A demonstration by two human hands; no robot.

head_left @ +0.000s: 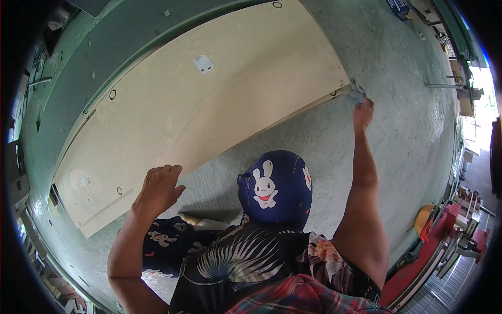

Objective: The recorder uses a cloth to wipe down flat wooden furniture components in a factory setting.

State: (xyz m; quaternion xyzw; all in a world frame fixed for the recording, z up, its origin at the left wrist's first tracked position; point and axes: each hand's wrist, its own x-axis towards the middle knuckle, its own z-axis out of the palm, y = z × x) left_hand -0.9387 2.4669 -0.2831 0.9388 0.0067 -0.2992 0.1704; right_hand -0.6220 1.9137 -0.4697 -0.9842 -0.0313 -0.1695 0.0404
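Containers: one blue box (399, 9) on the floor (408, 120), well past the board's right end; I cannot tell what is in it.

Main object: a long cream board (235, 78), lying flat and slanting across in front of me. A second panel edge shows below it along part of the near edge. Near the middle of the far half sits a white label (203, 64); black ring marks (112, 94) show towards the ends, and a pale patch (84, 180) lies near the left end.

Right hand (364, 112): arm stretched out, fingers clamped on a bunched grey-blue cloth (356, 95), at the board's near right corner. Hand and cloth slightly blurred.

Left hand (159, 191): over the near edge, towards the left end; fingers lie side by side, thumb apart from them, nothing seen in the grip. Contact with the board: cannot tell.

In the way: my knee (282, 188), in rabbit-print cloth, fills the space between my arms, short of the near edge.

Surroundings: at far right, a red beam (438, 248), with a rounded yellow thing (422, 218) beside it, kind unclear.
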